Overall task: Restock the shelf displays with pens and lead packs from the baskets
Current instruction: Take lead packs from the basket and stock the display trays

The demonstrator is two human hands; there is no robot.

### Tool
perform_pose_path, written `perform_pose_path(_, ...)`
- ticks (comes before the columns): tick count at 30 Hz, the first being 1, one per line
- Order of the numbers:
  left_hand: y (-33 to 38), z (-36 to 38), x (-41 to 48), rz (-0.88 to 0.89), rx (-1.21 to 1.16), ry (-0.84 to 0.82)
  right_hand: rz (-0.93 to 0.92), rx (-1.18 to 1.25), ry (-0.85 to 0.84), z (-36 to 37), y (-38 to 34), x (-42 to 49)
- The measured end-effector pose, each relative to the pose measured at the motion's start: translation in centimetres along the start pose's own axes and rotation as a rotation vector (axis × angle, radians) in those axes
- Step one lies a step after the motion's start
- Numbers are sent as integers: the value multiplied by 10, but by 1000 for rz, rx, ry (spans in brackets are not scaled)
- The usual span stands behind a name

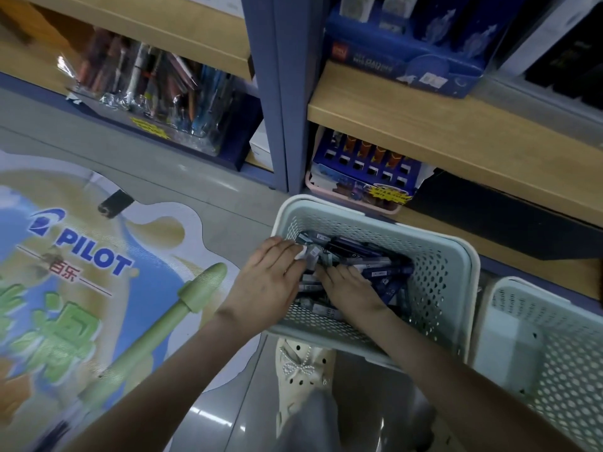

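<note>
A pale green perforated basket [434, 256] stands on the floor in front of the shelves and holds several dark blue and grey lead packs [368, 265]. Both my hands are inside it. My left hand [267, 282] lies over the basket's left rim with straight fingers touching the packs near a white-ended one. My right hand [350, 288] rests flat on the packs in the middle, fingers spread. I cannot tell whether either hand holds a pack underneath.
A second pale basket [548, 347] stands to the right. A blue display box with slots [362, 171] sits on the lowest shelf behind the basket. A clear bin of pens [156, 93] is at left. A Pilot floor sign [81, 272] and my shoe [303, 370] are below.
</note>
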State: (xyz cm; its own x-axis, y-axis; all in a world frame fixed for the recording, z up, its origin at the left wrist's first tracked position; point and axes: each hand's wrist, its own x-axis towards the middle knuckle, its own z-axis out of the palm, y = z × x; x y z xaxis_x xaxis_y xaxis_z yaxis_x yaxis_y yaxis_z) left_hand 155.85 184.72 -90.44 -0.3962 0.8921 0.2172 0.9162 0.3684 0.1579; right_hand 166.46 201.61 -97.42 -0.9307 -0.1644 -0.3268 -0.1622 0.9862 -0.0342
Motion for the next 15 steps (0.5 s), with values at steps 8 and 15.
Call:
perform_pose_path(8, 9, 3, -2, 23, 90, -16, 5, -41, 209, 2, -1, -3)
perform_pose_path(15, 26, 4, 5, -169, -76, -44, 40, 162, 259, -28, 16, -21)
